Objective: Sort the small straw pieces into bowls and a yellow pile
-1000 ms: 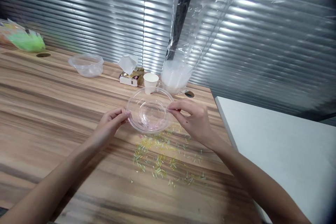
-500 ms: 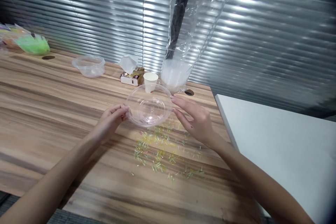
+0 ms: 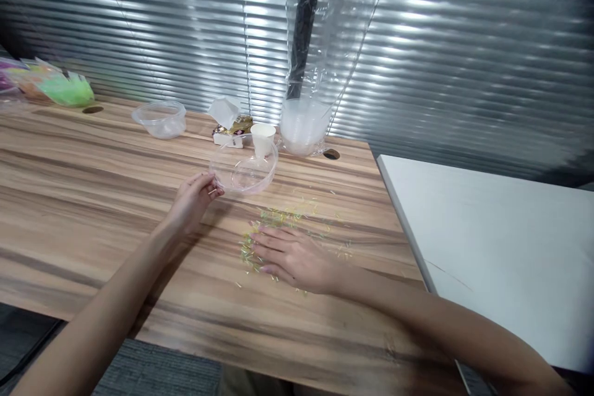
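My left hand (image 3: 193, 197) pinches the near left rim of a clear plastic bowl (image 3: 248, 180), which is tilted with its opening facing me. Small yellow and green bits (image 3: 281, 216), like short cut straws, lie scattered on the wooden table (image 3: 116, 210). Over them my right hand (image 3: 294, 257) is spread flat, palm down, fingers pointing left; what lies beneath the palm is hidden. Just behind the bowl stands a white paper cup (image 3: 263, 136), partly seen through the clear rim.
Along the back stand a second clear bowl (image 3: 162, 120), a tissue pack (image 3: 229, 133) and a stack of plastic bowls (image 3: 304, 127) in a tall clear bag. Bags of coloured material (image 3: 67, 88) lie at far left. A white surface (image 3: 501, 247) adjoins on the right.
My right hand has left the bowl's rim and come down onto the scattered bits. My left hand has shifted the bowl slightly left and back, and it is tilted more.
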`<state>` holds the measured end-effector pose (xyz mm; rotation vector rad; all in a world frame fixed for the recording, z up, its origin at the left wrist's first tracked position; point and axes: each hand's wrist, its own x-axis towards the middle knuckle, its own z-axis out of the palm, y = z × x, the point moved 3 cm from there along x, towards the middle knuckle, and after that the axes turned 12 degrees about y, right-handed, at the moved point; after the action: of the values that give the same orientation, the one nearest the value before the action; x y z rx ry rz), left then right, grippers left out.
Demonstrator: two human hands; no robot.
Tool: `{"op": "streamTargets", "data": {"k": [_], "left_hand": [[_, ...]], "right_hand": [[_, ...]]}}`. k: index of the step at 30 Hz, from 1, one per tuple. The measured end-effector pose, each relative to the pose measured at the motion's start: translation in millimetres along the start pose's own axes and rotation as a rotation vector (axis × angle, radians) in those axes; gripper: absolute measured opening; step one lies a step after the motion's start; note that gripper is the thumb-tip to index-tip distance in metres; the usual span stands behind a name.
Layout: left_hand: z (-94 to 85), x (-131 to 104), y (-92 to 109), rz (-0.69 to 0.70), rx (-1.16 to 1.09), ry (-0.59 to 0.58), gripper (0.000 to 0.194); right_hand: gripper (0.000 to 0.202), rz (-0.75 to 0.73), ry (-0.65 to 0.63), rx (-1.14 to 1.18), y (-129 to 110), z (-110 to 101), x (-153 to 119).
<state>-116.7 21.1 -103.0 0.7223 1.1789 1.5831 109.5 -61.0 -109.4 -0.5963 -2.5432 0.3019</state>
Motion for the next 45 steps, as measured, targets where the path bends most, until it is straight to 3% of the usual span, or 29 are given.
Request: {"op": "streamTargets", "data": {"k": [4, 8, 13, 24, 29, 36, 41, 45], "left_hand": [[-0.5, 0.4, 4.6, -0.013, -0.059, 0.064, 0.016], [-4.2, 1.5, 15.3, -0.033, -0.156, 0.138, 0.016], [-16.7, 6.4, 26.8, 0.106, -0.21, 0.25, 0.021], [-32.8, 15.2, 15.9, 0.236, -0.107, 0.288, 0.016], [-39.5, 22.7, 6.6, 0.32, 0.039, 0.369, 0.018], [-38.7, 31.4, 3.4, 0.328, 0.029, 0.416, 0.011], [-40.3, 34.8, 2.9, 0.325, 0.011, 0.404, 0.011], [-41.8, 35.1, 4.9, 0.333, 0.004, 0.381, 0.011]], "right_hand": [[0.051, 0.049, -0.107, -0.066, 1.7, -2.3, -16.3], [0.056, 0.09, -0.133, -0.106, 2.7, -4.9, -33.7], [0.056, 0.091, -0.137, -0.123, 4.7, -7.3, -46.6], [0.06, 0.085, -0.182, -0.127, 17.7, -10.7, -57.6], [0.059, 0.104, -0.137, -0.132, 18.4, -9.6, -58.2], [0.061, 0.134, -0.091, -0.204, 18.2, -12.7, -52.6], [0.051, 0.215, 0.063, -0.229, 33.9, -34.3, -48.8], [0.055, 0.369, 0.279, -0.003, 69.6, -51.4, -58.0]]}}
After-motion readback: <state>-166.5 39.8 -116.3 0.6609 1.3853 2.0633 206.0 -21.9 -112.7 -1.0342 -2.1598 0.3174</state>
